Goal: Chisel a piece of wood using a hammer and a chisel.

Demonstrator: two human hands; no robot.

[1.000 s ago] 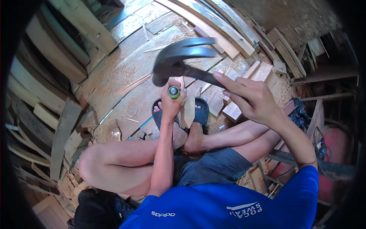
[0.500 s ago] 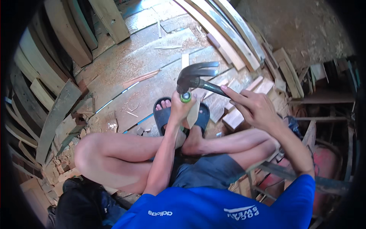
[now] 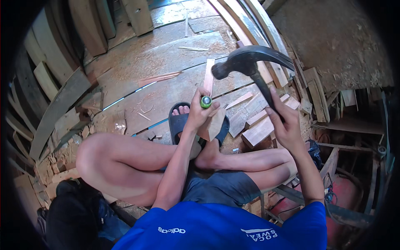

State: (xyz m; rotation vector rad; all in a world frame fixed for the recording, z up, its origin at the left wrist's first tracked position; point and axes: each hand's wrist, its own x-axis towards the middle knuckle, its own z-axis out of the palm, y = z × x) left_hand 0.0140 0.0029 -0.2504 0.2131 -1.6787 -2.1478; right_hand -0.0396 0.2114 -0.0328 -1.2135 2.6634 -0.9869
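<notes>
In my right hand (image 3: 287,127) is a claw hammer (image 3: 243,62), my fingers closed round its dark handle. Its head is raised, apart from the chisel and to its upper right. My left hand (image 3: 197,114) grips the green handle of a chisel (image 3: 206,101), whose round metal cap faces up; the blade is hidden below. Close against that hand, a pale wood block (image 3: 213,125) sits between my feet, its lower part out of sight. A thin wood strip (image 3: 209,77) extends beyond my left hand.
My feet, in dark sandals (image 3: 175,121), flank the work. Cut wood blocks (image 3: 260,131) lie to the right. Planks lean at the left (image 3: 62,106), and long boards (image 3: 250,21) lie far right. Shavings and splinters litter the plank floor (image 3: 166,58). A metal frame (image 3: 346,214) stands at right.
The hammer has lifted off the chisel's cap, rising up and to the right with my right hand. My left hand keeps its hold on the chisel. The view has shifted slightly.
</notes>
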